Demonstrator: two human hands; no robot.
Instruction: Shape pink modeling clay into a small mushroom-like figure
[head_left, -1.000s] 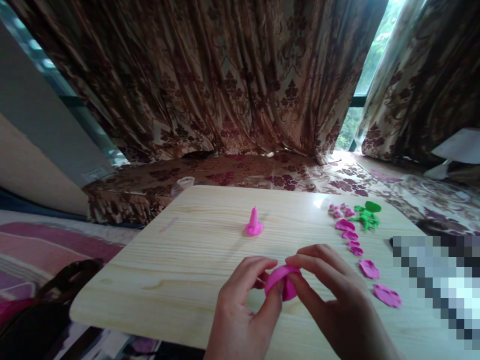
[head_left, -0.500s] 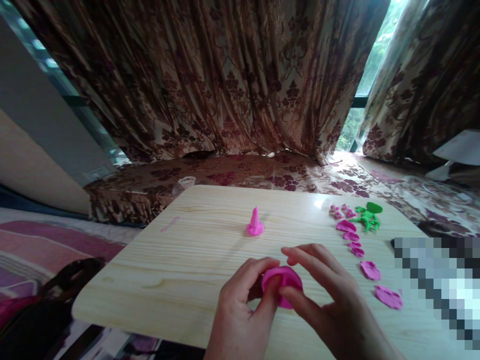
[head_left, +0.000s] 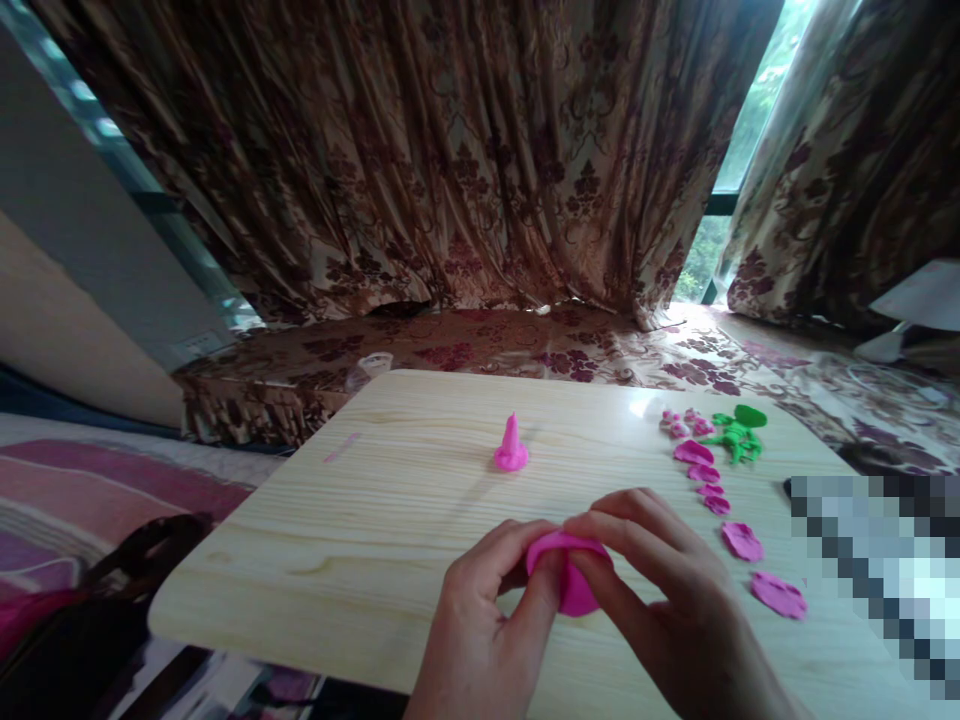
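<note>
A rounded, cupped piece of pink modelling clay (head_left: 581, 588) is held above the near part of the table. My left hand (head_left: 491, 595) pinches its left side, with the thumb pressed inside the hollow. On the opposite rim, my right hand (head_left: 660, 580) is closed, thumb inside and fingertips outside. Beyond them a pink clay cone (head_left: 511, 445) stands upright on a frilled, flat base. To the right lie flattened pink clay pieces (head_left: 778, 595) in a line, with a green clay form (head_left: 739, 435) near its far end.
The wooden table (head_left: 300, 540) has rounded corners. Small pink-and-white clay bits (head_left: 684, 423) lie by the green form. A pixelated area covers the right edge. Behind stand patterned curtains (head_left: 450, 150), a cloth-covered ledge (head_left: 465, 340), a clear plastic container (head_left: 369, 370) and a white lamp (head_left: 919, 297).
My right hand's fingers have come down and closed on the right rim of the pink clay. My left hand keeps its hold. The cone and other pieces have not moved.
</note>
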